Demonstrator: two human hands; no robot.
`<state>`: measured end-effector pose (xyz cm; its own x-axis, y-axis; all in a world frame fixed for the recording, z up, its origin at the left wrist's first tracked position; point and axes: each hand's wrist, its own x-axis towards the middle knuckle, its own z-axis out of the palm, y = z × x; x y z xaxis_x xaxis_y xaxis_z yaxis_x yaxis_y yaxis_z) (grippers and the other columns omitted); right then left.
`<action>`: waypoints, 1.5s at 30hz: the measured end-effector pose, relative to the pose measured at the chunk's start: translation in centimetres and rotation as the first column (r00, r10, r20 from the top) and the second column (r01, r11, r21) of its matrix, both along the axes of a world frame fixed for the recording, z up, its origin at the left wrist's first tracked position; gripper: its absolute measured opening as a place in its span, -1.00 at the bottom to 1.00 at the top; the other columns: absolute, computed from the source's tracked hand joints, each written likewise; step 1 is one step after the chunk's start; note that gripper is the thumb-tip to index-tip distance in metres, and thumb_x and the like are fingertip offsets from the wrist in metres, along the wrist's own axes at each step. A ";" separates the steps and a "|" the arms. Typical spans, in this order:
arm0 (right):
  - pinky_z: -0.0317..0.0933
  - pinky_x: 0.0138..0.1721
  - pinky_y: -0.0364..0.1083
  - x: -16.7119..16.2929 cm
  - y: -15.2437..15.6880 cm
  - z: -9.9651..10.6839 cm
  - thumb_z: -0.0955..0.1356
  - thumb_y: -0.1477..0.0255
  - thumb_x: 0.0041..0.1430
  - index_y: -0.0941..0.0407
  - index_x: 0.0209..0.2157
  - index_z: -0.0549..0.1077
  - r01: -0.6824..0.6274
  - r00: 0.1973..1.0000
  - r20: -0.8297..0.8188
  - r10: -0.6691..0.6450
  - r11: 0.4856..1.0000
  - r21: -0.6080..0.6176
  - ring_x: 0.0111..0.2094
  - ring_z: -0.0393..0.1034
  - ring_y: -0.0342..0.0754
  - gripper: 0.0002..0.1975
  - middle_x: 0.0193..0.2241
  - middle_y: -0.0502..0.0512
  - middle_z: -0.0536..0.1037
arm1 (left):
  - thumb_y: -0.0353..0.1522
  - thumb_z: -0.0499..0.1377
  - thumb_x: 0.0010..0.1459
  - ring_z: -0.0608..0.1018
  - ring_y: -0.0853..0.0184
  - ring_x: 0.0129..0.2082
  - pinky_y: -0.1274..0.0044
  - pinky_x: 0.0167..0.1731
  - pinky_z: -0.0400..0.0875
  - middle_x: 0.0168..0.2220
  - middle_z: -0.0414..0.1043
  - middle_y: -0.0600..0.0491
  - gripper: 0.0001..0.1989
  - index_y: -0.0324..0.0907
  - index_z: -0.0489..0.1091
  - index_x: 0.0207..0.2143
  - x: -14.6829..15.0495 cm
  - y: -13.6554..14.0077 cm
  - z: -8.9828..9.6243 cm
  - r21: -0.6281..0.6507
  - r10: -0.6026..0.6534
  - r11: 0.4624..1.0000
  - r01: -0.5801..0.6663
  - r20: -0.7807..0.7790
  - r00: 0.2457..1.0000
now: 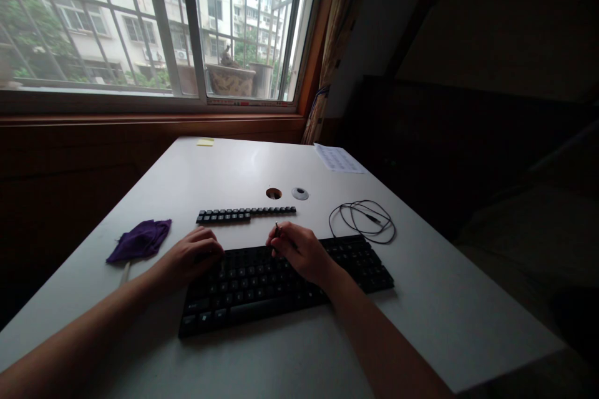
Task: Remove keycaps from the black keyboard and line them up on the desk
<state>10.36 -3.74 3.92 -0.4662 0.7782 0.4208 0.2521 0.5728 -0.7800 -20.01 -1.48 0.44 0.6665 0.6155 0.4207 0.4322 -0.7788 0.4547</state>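
Note:
A black keyboard (262,290) lies at a slight slant on the white table, in front of me. My left hand (196,252) is curled over its far left corner, thumb and fingers against the edge. Above the upper rows of keys my right hand (299,250) is closed in a pinch. A small dark thing (276,230) with a thin tip pokes up between those fingers; its kind is too small to make out. Beyond the keyboard, loose black keycaps (246,213) stand lined up in two rows, the nearer row shorter.
A purple cloth (140,240) lies left, with a pale stick-like thing (125,273) below it. The coiled cable (365,219) lies right. Farther back are a round hole (274,194), its cover (300,194), a printed sheet (339,159) and yellow notes (205,143). A barred window (196,25) stands behind.

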 end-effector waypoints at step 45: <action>0.42 -0.02 0.10 -3.9 -0.7 -1.9 0.40 0.22 0.23 0.06 -0.16 0.28 -0.302 0.858 -0.511 0.055 0.859 -0.414 -0.08 0.51 -0.02 -0.71 0.00 0.18 0.51 | -0.36 0.18 0.22 0.53 0.33 -0.29 0.54 -0.31 0.49 -0.24 0.46 -0.03 -0.84 -0.22 0.41 -0.16 1.3 -1.5 1.5 -0.230 0.046 0.973 0.005 0.215 0.975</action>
